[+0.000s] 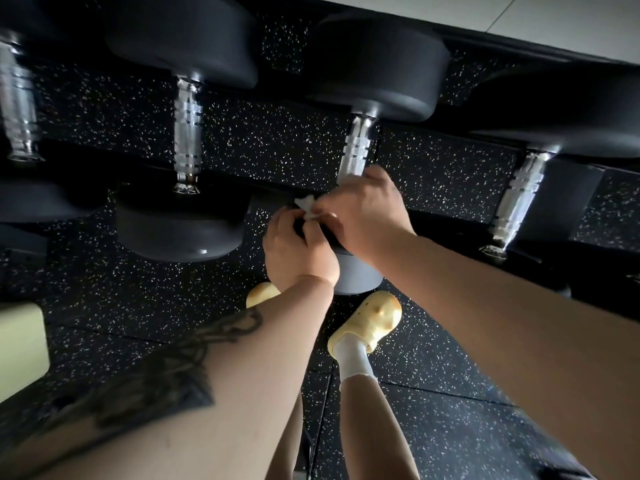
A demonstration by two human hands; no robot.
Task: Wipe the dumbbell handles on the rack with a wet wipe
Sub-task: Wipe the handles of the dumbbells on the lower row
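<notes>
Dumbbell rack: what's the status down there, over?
Both hands pinching the wet wipe at the third handle's lower end. Nothing blocking.

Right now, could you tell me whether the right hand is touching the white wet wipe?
Touching. The head view shows the right hand pinching the small white wet wipe at its fingertips, with the left hand holding it from below.

The floor was black rubber matting flecked with white specks, laid in tiles whose seams showed as thin lines. A pale tiled surface crossed the top right corner, brightly lit, while the matting lay in dim shade. A pale green padded edge jutted in at the left.
</notes>
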